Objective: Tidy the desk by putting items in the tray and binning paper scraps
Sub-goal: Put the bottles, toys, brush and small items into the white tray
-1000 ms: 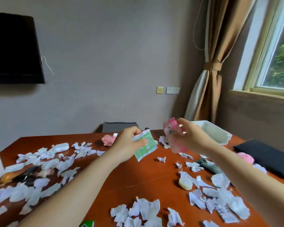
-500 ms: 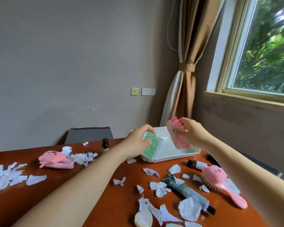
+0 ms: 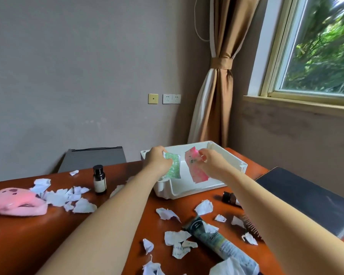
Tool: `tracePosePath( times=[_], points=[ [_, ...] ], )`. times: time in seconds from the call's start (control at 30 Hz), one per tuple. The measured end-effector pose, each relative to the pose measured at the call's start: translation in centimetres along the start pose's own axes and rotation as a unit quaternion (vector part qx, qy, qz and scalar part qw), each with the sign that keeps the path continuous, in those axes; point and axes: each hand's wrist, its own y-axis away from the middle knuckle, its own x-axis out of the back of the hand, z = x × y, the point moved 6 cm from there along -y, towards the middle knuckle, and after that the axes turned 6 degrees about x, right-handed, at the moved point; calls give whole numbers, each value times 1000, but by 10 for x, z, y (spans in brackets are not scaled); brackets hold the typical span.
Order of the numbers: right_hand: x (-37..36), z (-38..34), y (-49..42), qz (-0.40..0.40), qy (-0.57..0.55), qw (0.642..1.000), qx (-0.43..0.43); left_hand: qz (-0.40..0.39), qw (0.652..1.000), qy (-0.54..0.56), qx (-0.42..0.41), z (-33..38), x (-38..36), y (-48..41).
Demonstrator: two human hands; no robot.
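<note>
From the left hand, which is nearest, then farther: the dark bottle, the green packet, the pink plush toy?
1. The green packet, held in the left hand.
2. The dark bottle, standing to its left.
3. The pink plush toy, far left.

Both bare arms stretched forward, converging toward middle of view.

Left forearm (image 3: 117, 211) rises from lower left, wrist straight. Left grip (image 3: 157, 160): back of hand up, fingers curled, clamping upper left edge of green-and-white printed flat sachet (image 3: 174, 168); sachet hangs down from hold.

Right forearm (image 3: 276, 211) enters from lower right, wrist slightly bent. Right grip (image 3: 211, 163): back of hand toward camera, fingers bent, pinching upper part of pink printed flat sachet (image 3: 196, 171); sachet hangs tilted.

Grips near each other, not touching, about level.
</note>
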Motion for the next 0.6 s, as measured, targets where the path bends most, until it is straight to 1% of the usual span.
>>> tracePosePath(
  times=[0.13,0.3,0.37,0.5,0.6],
  points=[
    [-20,9,-7,-20,-7,1000,-13,-3,989,-145,-1,-4,-15,-9],
    [-39,11,-12,-45,-20,998,-29,-49,962,-267,5,-5,-26,-17],
    [-44,12,-13,-51,-18,998,-38,-56,950,-306,1,-3,-27,-18],
    [-53,17,-14,-71,0,996,-52,-64,911,-408,-10,-2,-29,-17],
    [-58,18,-12,-72,33,996,-46,-73,881,-467,-5,-6,-31,-20]
  ],
)
